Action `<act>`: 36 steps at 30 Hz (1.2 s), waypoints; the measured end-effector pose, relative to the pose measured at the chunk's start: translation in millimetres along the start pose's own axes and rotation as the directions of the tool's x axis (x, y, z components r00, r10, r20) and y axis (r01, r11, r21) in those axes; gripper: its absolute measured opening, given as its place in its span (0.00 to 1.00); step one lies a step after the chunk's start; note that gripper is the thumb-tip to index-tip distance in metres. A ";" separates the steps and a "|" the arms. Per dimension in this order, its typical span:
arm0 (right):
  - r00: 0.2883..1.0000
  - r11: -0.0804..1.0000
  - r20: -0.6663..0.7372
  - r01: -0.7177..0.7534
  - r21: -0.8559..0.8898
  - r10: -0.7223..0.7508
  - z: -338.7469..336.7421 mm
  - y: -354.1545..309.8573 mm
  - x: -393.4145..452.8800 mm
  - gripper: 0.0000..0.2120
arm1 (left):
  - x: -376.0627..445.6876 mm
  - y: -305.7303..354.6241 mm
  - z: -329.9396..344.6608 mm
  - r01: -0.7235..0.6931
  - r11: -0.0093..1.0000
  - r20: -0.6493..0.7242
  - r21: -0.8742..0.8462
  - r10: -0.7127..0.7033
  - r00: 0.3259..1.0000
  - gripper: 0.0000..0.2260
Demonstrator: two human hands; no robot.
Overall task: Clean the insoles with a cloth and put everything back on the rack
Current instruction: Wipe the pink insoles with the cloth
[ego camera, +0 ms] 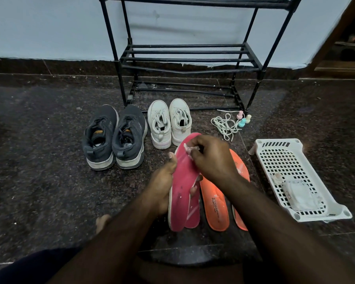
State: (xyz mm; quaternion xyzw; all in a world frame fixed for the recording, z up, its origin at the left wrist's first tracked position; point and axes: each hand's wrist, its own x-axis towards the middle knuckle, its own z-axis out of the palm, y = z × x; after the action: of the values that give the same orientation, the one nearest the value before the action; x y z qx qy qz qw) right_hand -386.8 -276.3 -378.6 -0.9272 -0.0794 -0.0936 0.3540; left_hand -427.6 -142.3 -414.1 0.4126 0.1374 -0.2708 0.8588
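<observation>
My left hand (162, 185) grips a pink insole (182, 193) by its left edge, holding it lengthwise above the floor; a second pink insole lies under it. My right hand (211, 158) pinches a small whitish cloth (188, 149) against the upper part of that pink insole. Two orange insoles (214, 203) lie on the floor just right of the pink ones, partly hidden by my right forearm. The black metal shoe rack (184, 58) stands against the wall, its shelves bare.
A pair of grey sneakers (115, 138) and a pair of white sneakers (169, 124) stand on the dark stone floor before the rack. Loose white laces (224, 126) and small pastel bottles (243, 118) lie right of them. A white perforated basket (295, 177) holding packets sits far right.
</observation>
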 end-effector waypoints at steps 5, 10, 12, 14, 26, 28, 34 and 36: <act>0.965 0.927 -0.092 -0.206 0.314 0.245 -8.8 7.4 4.1 0.08 | -3.5 11.9 -5.4 -0.010 0.998 -0.117 -0.068 0.002 0.993 0.27; 0.886 0.710 0.265 -0.464 0.530 0.381 5.3 7.0 -8.7 0.08 | -6.1 12.8 -0.3 0.029 0.990 -0.087 -0.138 -0.041 0.995 0.33; 0.864 0.679 0.352 -0.501 0.537 0.359 6.3 4.4 -11.0 0.09 | -4.6 11.1 0.2 0.028 0.990 -0.097 -0.140 -0.042 0.994 0.30; 0.851 0.672 0.410 -0.516 0.531 0.329 1.2 5.0 -11.3 0.11 | -2.8 8.7 0.6 0.008 0.989 -0.101 -0.146 -0.023 0.995 0.27; 0.695 0.457 -0.042 -0.516 -0.724 0.718 -154.2 186.8 -18.0 0.18 | -2.0 -6.7 2.3 0.099 0.994 -0.097 -0.055 -0.104 0.990 0.34; 0.596 0.443 -0.019 -0.617 -0.650 0.803 -152.0 200.5 -26.5 0.24 | -2.9 -6.3 2.8 0.105 0.994 -0.097 -0.042 -0.109 0.989 0.34; 0.766 0.615 -0.022 -0.533 -0.581 0.642 -126.9 200.1 -25.1 0.19 | -4.5 -5.0 3.4 0.098 0.995 -0.097 -0.024 -0.100 0.990 0.32; 0.807 0.672 0.036 -0.465 -0.576 0.590 -115.2 202.1 -26.5 0.19 | -5.0 -5.2 4.2 0.101 0.995 -0.094 -0.020 -0.102 0.990 0.32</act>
State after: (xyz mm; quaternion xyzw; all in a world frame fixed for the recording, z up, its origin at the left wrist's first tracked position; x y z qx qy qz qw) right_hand -382.8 -504.6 -430.1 -0.9748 0.1847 0.0977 0.0784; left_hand -434.6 -146.5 -412.5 0.4107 0.2012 -0.2931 0.8396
